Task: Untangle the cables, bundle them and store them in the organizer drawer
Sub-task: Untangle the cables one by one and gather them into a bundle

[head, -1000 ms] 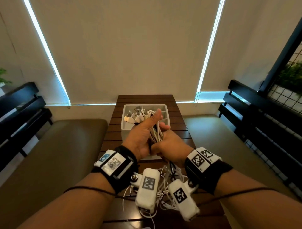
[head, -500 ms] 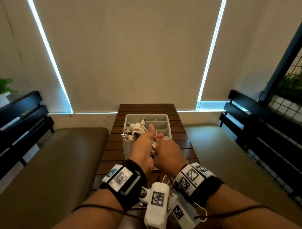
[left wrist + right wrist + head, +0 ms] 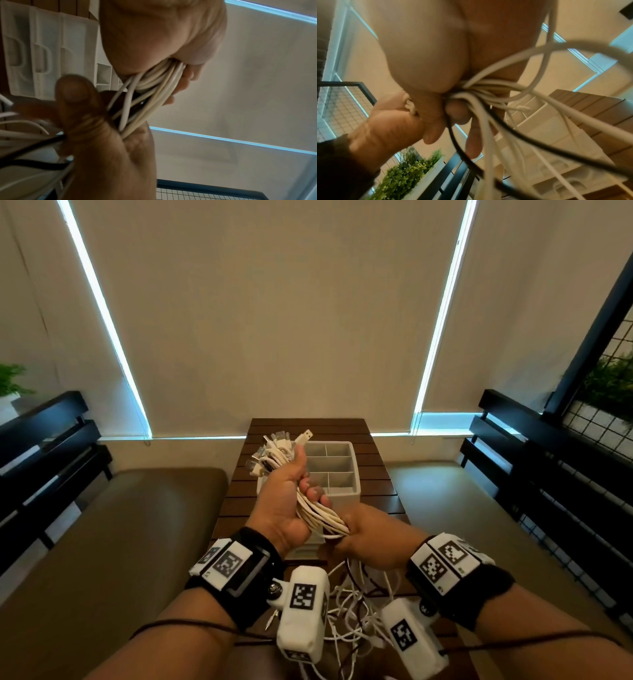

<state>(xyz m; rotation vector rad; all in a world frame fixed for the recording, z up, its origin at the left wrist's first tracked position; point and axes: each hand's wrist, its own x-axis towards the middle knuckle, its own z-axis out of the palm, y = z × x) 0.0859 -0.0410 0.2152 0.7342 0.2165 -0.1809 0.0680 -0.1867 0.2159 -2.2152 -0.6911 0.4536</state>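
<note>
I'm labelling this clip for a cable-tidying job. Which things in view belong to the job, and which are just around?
Part of the job:
- bunch of white cables with USB plugs, gripped by left hand and right hand
- loose tangle of white and dark cables on the table
- white plastic compartment organizer

Just around:
- dark slatted wooden table
- olive bench cushions
- potted green plants
</note>
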